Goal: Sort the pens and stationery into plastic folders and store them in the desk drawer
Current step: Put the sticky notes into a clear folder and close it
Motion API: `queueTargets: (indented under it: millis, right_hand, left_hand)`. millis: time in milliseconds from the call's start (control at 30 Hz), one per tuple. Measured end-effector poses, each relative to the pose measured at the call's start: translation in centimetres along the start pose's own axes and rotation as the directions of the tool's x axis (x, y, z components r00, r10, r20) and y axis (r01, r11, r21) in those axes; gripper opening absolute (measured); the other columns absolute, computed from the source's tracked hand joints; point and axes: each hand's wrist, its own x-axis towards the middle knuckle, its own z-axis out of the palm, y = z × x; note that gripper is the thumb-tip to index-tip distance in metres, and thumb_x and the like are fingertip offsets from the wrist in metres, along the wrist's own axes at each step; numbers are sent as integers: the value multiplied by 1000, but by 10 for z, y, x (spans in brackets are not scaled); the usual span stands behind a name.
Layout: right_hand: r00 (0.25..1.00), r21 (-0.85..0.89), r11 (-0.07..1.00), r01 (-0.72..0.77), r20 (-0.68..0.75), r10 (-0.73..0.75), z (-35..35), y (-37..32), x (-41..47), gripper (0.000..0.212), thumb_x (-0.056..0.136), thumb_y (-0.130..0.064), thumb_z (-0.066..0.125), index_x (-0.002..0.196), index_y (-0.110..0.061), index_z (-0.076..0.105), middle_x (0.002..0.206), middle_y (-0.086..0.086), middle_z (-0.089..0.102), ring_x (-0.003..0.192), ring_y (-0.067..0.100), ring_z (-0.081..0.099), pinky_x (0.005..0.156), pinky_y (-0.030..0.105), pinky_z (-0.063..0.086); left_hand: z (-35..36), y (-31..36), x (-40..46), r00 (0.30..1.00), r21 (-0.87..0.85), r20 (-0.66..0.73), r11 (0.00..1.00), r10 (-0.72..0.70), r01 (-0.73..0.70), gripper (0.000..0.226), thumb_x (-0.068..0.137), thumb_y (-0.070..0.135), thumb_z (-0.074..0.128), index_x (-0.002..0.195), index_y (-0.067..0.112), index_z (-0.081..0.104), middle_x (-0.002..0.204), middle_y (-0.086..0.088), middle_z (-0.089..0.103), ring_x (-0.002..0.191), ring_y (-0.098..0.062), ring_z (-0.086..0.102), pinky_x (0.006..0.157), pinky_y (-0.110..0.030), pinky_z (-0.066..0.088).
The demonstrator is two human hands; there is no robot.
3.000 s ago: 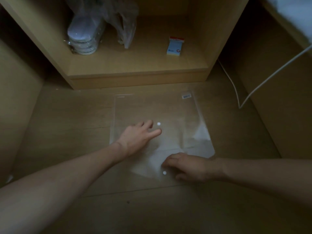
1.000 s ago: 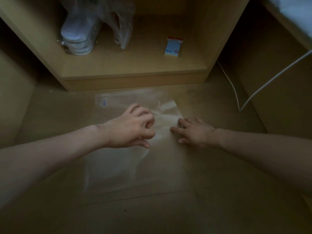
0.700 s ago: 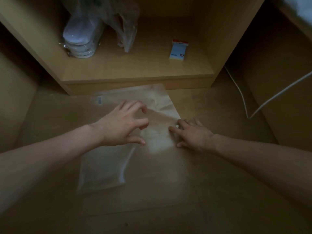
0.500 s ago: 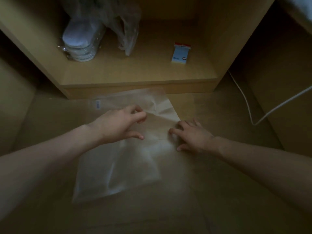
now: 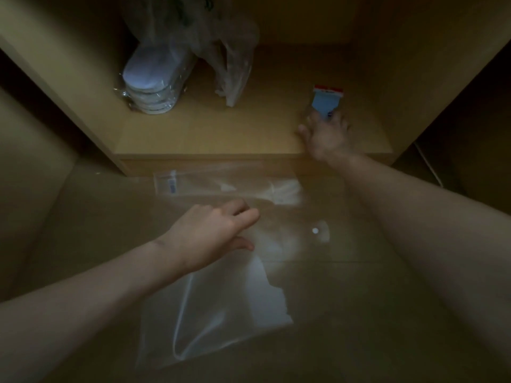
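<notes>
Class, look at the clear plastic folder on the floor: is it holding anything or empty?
Empty, apparently: the floor shows straight through the plastic folder, with only glare and creases visible.

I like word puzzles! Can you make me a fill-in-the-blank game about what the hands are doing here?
1. The right hand reaches for the small blue ____ on the wooden shelf.
2. The left hand rests on the clear plastic ____ lying on the floor.
3. The stack of white discs sits on the ____ side of the shelf.

Missing words: packet; folder; left
</notes>
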Motion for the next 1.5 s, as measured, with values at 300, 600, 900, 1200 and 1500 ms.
queueTargets:
  millis: [300,600,900,1200,1500]
  right_hand:
    - [998,-97,995,-18,54,23,7,-2,18,49,100,-49,24,145,-32,25,156,19,3,141,43,7,111,60,9]
    - [971,27,992,127,-207,-119,8,15,-12,25,93,-23,52,115,-17,63,130,19,47,119,38,42,99,42,36]
    - [993,828,560,37,-93,72,-20,3,-96,16,83,-4,63,81,-20,63,94,-3,61,88,6,56,69,11,43]
    - [746,729,683,-36,474,-467,-24,26,-155,31,77,8,66,93,-19,60,101,-1,65,95,12,61,86,27,50]
    - [558,407,697,590,418,-716,38,-22,-184,44,68,-2,75,110,-9,61,118,9,50,108,23,50,90,26,38]
  left_hand:
    - [1,-2,0,1000,10,-1,1000,25,-25,49,68,39,81,89,19,42,84,-4,62,51,-24,59,40,-21,27]
    - [-1,0,3,996,17,85,1000,-23,22,37,79,41,71,92,10,54,93,-9,61,62,-33,62,47,-27,31]
    - [-19,-1,-7,999,1,8,999,45,-45,38,80,41,66,92,11,47,90,-13,60,54,-34,60,39,-31,41]
    - [-25,1,-32,992,77,-36,990,123,-120,35,85,50,47,91,17,35,102,-14,60,68,-29,63,35,-31,44]
    - [-23,14,-41,977,70,2,975,213,-212,33,86,49,39,93,17,36,105,-15,59,76,-29,63,35,-35,49]
